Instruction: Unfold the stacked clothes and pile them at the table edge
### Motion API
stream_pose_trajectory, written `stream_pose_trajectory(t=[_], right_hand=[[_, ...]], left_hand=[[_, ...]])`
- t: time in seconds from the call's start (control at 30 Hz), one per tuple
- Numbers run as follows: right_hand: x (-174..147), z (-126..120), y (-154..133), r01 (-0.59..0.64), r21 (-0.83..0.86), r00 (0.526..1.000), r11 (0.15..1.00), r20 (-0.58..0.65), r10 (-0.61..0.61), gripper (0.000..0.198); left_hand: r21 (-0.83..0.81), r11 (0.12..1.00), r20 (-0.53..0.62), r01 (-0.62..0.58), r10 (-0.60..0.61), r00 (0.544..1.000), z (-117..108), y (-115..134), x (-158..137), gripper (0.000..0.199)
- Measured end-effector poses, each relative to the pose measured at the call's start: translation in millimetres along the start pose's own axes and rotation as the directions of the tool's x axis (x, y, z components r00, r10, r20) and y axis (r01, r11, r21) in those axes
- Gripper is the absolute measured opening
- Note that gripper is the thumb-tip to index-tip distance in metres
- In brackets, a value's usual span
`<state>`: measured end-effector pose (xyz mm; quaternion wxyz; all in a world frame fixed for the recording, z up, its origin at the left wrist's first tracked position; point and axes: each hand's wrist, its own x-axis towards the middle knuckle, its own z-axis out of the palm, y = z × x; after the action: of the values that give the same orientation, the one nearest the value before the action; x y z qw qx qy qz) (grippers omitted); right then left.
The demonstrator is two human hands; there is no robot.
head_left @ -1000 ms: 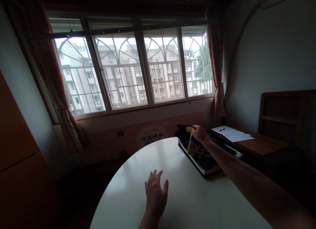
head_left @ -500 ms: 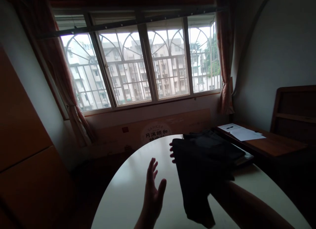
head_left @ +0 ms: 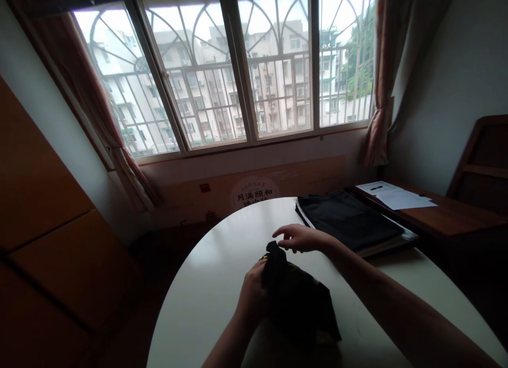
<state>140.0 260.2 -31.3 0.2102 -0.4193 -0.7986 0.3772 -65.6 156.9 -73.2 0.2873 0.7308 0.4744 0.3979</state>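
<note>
My left hand (head_left: 254, 291) is closed on the edge of a piece of black cloth (head_left: 299, 299), probably a garment, though its exact kind does not show. The cloth hangs crumpled over the near part of the round white table (head_left: 206, 283), with small yellow patches at its top and bottom edges. Just above its upper end is my right hand (head_left: 297, 238), fingers loosely bent and apart, with nothing visible in them. Behind that hand, folded black cloth (head_left: 349, 220) lies flat on a stack with pale edges.
A wooden desk (head_left: 456, 217) adjoins at the right, bearing white papers (head_left: 405, 199) and a pen (head_left: 376, 187). A wooden chair back (head_left: 484, 156) rises behind it. Beyond the table are a printed board (head_left: 293, 172) and a barred window; an orange-brown cabinet (head_left: 43, 241) stands left.
The black cloth has come off the stack toward me and now hangs from my left hand, which was open and empty. My right hand, formerly under the cloth, is free. The view has tilted down.
</note>
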Motion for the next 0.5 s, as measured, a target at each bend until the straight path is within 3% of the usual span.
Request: stream_pose_trajectory(t=[0.07, 0.13, 0.2, 0.27, 0.33, 0.43, 0.5], right_hand=[[-4, -4, -1, 0.005, 0.204, 0.979, 0.979, 0.198, -0.046, 0.067], [-5, -2, -3, 0.036, 0.306, 0.939, 0.951, 0.317, -0.137, 0.083], [-4, 3, -6, 0.129, 0.268, 0.919, 0.955, 0.330, -0.217, 0.074], [-1, 8, -8, 0.259, 0.136, 0.932, 0.956, 0.226, -0.285, 0.043], [-1, 9, -11, 0.334, 0.004, 0.942, 0.942, 0.043, -0.334, 0.016], [-4, -2, -13, 0.326, -0.113, 0.914, 0.939, -0.215, -0.344, 0.006], [-9, -17, -15, 0.289, -0.135, 0.858, 0.948, -0.403, -0.318, 0.006]], left_hand=[[-0.104, 0.993, -0.066, 0.053, -0.060, 0.996, -2, -1, 1, 0.034], [-0.201, 0.976, -0.121, 0.078, -0.104, 0.987, -3, -1, 2, 0.031], [-0.287, 0.955, -0.187, 0.067, -0.125, 0.974, -5, 1, 3, 0.031], [-0.356, 0.933, -0.260, 0.043, -0.143, 0.955, -7, 4, 4, 0.035], [-0.392, 0.920, -0.324, 0.018, -0.156, 0.933, -12, 8, 4, 0.038], [-0.414, 0.910, -0.430, -0.017, -0.179, 0.885, -23, 11, 4, 0.040], [-0.409, 0.912, -0.537, -0.022, -0.221, 0.814, -34, 10, 4, 0.038]])
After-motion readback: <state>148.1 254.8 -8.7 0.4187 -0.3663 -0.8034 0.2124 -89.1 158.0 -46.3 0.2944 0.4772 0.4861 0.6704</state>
